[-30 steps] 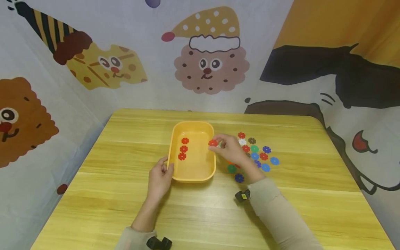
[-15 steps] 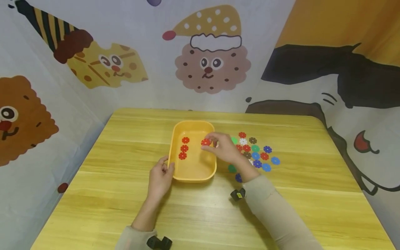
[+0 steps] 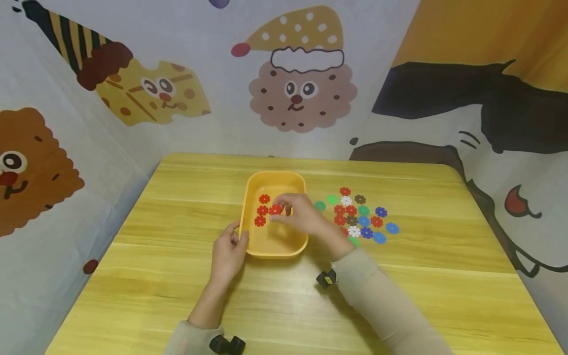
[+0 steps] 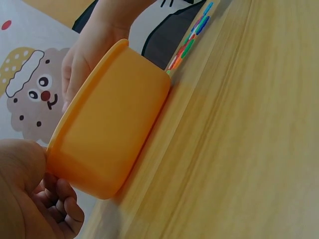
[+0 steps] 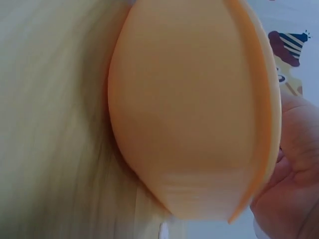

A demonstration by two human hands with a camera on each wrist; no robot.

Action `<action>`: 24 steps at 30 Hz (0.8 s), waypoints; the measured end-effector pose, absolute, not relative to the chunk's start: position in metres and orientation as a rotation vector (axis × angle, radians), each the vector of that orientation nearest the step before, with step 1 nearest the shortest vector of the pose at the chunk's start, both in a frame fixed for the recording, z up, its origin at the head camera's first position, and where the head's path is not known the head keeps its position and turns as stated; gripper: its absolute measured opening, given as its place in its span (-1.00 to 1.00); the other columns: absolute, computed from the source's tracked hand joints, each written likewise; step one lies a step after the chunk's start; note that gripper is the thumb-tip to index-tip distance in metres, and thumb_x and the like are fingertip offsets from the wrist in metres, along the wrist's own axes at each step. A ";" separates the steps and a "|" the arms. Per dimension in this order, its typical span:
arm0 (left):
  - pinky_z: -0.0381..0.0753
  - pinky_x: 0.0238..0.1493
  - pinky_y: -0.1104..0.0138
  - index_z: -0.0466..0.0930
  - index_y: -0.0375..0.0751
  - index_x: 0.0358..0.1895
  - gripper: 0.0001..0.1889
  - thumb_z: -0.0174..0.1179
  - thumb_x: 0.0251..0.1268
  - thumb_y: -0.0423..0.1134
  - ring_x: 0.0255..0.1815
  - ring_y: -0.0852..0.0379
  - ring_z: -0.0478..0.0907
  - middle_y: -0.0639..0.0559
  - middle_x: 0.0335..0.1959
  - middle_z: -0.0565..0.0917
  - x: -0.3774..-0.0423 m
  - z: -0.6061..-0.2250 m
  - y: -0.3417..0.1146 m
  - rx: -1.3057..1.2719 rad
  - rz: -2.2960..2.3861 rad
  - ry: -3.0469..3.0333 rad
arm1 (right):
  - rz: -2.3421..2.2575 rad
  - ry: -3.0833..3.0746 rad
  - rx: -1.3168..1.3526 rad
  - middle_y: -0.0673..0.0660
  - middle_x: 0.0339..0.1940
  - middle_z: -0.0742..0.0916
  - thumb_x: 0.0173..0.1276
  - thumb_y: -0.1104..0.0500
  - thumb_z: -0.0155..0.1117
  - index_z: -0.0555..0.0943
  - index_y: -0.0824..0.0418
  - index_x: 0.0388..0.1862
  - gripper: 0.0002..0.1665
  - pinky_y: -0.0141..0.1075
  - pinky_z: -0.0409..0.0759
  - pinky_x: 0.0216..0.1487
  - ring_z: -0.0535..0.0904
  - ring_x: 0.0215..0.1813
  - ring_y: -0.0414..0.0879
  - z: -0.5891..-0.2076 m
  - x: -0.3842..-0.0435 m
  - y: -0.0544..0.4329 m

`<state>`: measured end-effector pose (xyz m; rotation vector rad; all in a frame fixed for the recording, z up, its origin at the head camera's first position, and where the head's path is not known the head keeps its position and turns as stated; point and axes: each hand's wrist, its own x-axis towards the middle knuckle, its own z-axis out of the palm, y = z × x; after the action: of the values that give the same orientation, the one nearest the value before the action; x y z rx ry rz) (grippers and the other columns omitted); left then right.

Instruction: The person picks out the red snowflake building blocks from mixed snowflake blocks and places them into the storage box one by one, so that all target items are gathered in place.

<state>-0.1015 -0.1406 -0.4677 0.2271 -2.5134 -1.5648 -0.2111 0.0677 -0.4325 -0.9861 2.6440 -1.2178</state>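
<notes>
On the table stands a yellow-orange plastic tray (image 3: 277, 251) with raised walls. My left hand (image 3: 228, 254) grips its left wall near the front, thumb over the rim; the left wrist view shows the tray's outer wall (image 4: 109, 119) beside the curled fingers. Over the inside of the tray, my right hand (image 3: 299, 214) pinches a red snowflake disc (image 3: 275, 210) between thumb and fingertips. Three more red snowflake discs, such as the front one (image 3: 259, 221), lie in a column along the tray's left side. In the right wrist view the tray wall hides the fingertips.
Right of the tray, several loose snowflake discs in red, blue (image 3: 392, 228), green (image 3: 332, 199), white (image 3: 354, 231) and brown (image 3: 360, 199) lie spread on the wooden table (image 3: 421, 296). A cartoon-printed cloth (image 3: 213, 138) hangs behind the table.
My right hand has carried the red snowflake disc leftward, from the tray's right rim to beside the column of red discs. The left hand keeps its grip on the tray.
</notes>
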 end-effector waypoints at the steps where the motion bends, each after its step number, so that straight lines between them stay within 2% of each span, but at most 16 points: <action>1: 0.25 -0.68 0.45 0.45 -0.46 0.32 -0.54 0.19 0.47 -0.30 -0.66 0.19 0.28 0.01 -0.60 0.42 -0.101 -0.468 -0.141 0.227 -1.563 -2.513 | -1.200 2.639 -0.991 0.02 -0.22 0.73 0.27 0.04 0.53 0.69 0.27 0.02 -0.56 -0.35 0.59 -0.30 0.56 -0.32 -0.18 -0.433 -0.211 0.065; 10: 0.24 -0.67 0.44 0.47 -0.47 0.30 -0.56 0.19 0.47 -0.30 -0.66 0.19 0.27 0.01 -0.61 0.41 -0.102 -0.467 -0.143 0.206 -1.545 -2.513 | -1.061 2.649 -0.945 0.13 -0.07 0.76 0.27 0.04 0.53 0.69 0.28 0.05 -0.53 -0.31 0.62 -0.17 0.58 -0.32 -0.17 -0.433 -0.206 0.045; 15: 0.23 -0.67 0.45 0.48 -0.48 0.29 -0.57 0.20 0.46 -0.32 -0.67 0.20 0.26 0.02 -0.62 0.39 -0.102 -0.469 -0.143 0.200 -1.553 -2.496 | -1.010 2.635 -0.952 0.10 -0.08 0.77 0.28 0.03 0.52 0.70 0.24 0.01 -0.58 -0.32 0.62 -0.17 0.59 -0.34 -0.18 -0.436 -0.205 0.036; 18: 0.23 -0.67 0.45 0.48 -0.49 0.29 -0.56 0.20 0.45 -0.32 -0.67 0.21 0.26 0.03 -0.63 0.39 -0.103 -0.470 -0.143 0.193 -1.557 -2.494 | -1.003 2.621 -0.948 0.06 -0.15 0.78 0.27 0.04 0.53 0.70 0.24 0.00 -0.58 -0.35 0.60 -0.19 0.60 -0.32 -0.20 -0.440 -0.205 0.030; 24: 0.22 -0.66 0.45 0.46 -0.49 0.31 -0.54 0.20 0.46 -0.30 -0.67 0.21 0.25 0.04 -0.62 0.39 -0.103 -0.470 -0.144 0.191 -1.557 -2.508 | -0.907 2.616 -0.962 -0.05 -0.51 0.67 0.27 0.03 0.53 0.68 0.17 -0.15 -0.69 -0.35 0.52 -0.37 0.54 -0.46 -0.21 -0.446 -0.205 0.022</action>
<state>-0.1031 -0.1437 -0.4700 0.1909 -2.5085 -1.5567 -0.2055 0.0217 -0.4465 -0.9615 2.6156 -0.9069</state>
